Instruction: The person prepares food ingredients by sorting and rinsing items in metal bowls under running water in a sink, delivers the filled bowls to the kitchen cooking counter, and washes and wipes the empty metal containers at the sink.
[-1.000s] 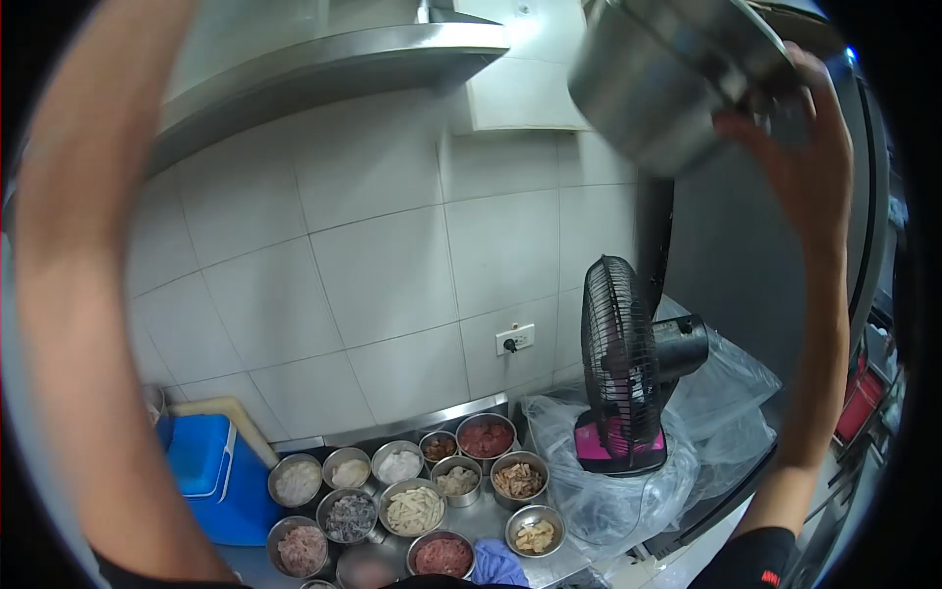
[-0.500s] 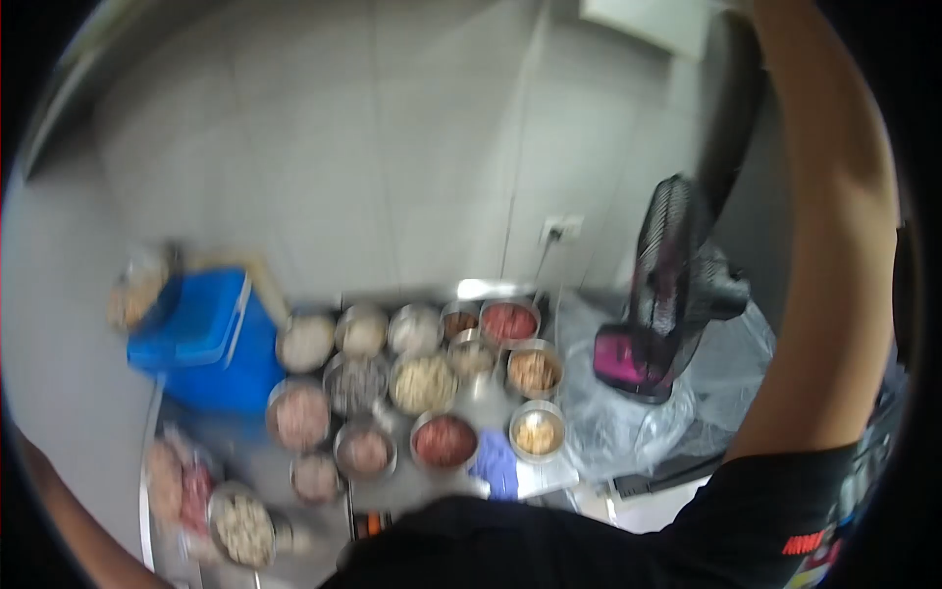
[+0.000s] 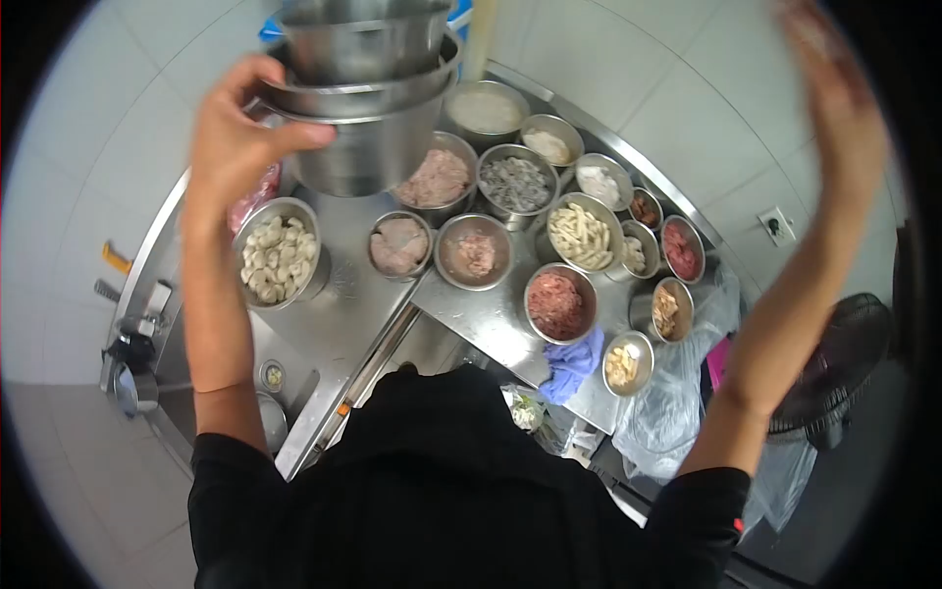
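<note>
My left hand (image 3: 240, 133) grips the rims of a stack of nested steel pots (image 3: 368, 147), held up above the counter at the upper left, thumb in front and fingers behind. My right hand (image 3: 834, 93) is raised at the upper right near the tiled wall, blurred, with its fingers stretched and nothing visible in it. Below the pots stand a bowl of pale pink meat (image 3: 398, 245) and a pot of white balls (image 3: 279, 259). Beside them are a bowl of minced meat (image 3: 477, 252) and a bowl of red mince (image 3: 556, 303).
Several more steel bowls of food stand along the wall, among them pale strips (image 3: 579, 236). A purple cloth (image 3: 571, 365) lies near the counter edge. A black fan (image 3: 834, 363) and clear plastic bags (image 3: 662, 412) are at the right. A sink area (image 3: 177, 383) is at the left.
The view has turned left and down. My right hand has let go of the single pot it held up a second earlier. The nested pots in my left hand have come into view.
</note>
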Action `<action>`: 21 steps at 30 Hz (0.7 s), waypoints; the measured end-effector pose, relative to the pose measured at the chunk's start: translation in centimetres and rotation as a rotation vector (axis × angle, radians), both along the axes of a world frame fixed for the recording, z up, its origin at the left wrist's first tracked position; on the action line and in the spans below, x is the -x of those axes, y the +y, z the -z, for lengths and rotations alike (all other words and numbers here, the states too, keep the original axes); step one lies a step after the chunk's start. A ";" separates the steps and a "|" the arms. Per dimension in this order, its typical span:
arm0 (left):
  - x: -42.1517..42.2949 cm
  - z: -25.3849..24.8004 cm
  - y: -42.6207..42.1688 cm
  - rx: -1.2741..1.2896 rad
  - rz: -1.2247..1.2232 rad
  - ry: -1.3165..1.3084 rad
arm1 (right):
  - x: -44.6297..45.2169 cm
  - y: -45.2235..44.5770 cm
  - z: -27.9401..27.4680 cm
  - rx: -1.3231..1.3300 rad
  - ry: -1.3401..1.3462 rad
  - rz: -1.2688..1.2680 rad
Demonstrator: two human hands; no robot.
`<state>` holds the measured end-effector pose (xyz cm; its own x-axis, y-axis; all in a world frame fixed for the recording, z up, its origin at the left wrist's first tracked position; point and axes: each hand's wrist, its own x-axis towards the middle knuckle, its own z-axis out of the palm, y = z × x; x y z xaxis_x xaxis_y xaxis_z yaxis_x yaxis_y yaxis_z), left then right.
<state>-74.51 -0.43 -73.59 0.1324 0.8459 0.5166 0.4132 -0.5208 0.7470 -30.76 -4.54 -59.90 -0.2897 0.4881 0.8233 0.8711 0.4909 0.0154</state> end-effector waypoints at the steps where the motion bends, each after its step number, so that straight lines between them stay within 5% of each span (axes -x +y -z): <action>1: 1.0 2.8 1.1 0.063 -0.042 -0.008 | 4.6 0.8 5.7 0.054 0.098 0.284; 2: 1.5 5.3 1.8 0.192 -0.105 -0.060 | 8.6 0.2 8.8 0.148 0.084 -0.002; 4: 2.6 10.3 3.9 0.023 -0.229 0.089 | 12.0 2.0 15.0 0.315 0.224 -0.195; 8: 5.6 21.5 11.3 0.042 -0.497 0.170 | 18.4 5.7 25.0 0.577 0.318 -0.310; 14: 7.1 28.7 15.4 0.152 -0.681 0.142 | 27.1 7.5 31.9 0.750 0.210 -0.452; 19: 11.7 33.8 21.1 0.185 -0.339 0.549 | 29.2 11.4 37.7 0.797 0.254 -0.344; 21: 13.6 34.8 23.0 0.534 -0.357 0.515 | 30.1 13.9 38.2 0.875 0.344 -0.259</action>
